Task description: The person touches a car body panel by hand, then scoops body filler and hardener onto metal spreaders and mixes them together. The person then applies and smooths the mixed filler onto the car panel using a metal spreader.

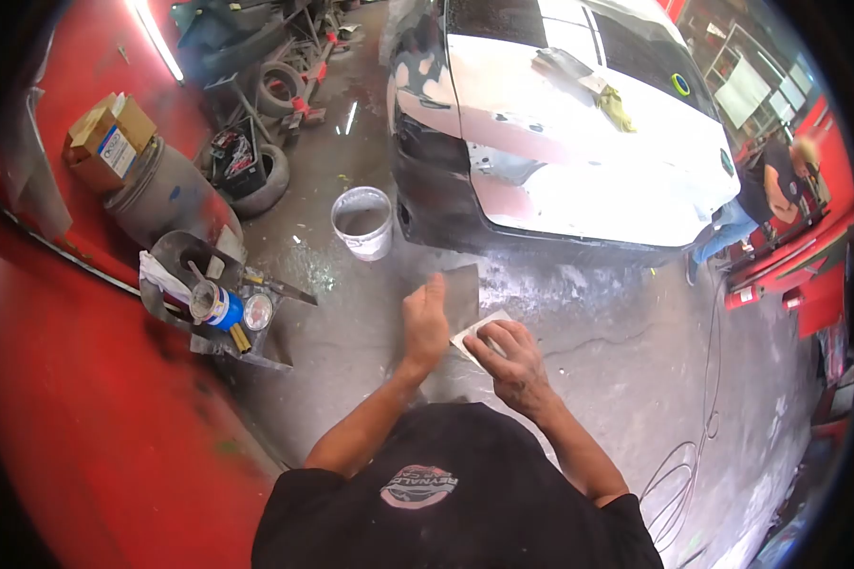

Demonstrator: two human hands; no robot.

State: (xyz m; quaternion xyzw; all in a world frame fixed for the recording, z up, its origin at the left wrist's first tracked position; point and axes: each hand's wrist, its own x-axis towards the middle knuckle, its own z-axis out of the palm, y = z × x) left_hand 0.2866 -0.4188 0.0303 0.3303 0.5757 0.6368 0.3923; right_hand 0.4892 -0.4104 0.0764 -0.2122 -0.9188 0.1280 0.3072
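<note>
My left hand (427, 322) is closed in front of my chest, thumb upward, on what looks like a thin dark grey sheet (463, 292). The sheet's grip edge is hidden behind the fingers. My right hand (514, 365) is closed over a flat white piece with straight edges (465, 339), the fingers bent across its top. One corner of the piece points toward my left hand. Its kind does not show clearly. Both hands are above the concrete floor (598, 379), short of the white car (579, 194), whose surface has dark and bare patches.
A white bucket (375, 248) stands by the car's corner. At left, a small stand (275, 358) carries cans; behind it are a drum (166, 199) and a cardboard box (95, 156). A hose (674, 479) coils at right. Another person (783, 185) is beyond the car.
</note>
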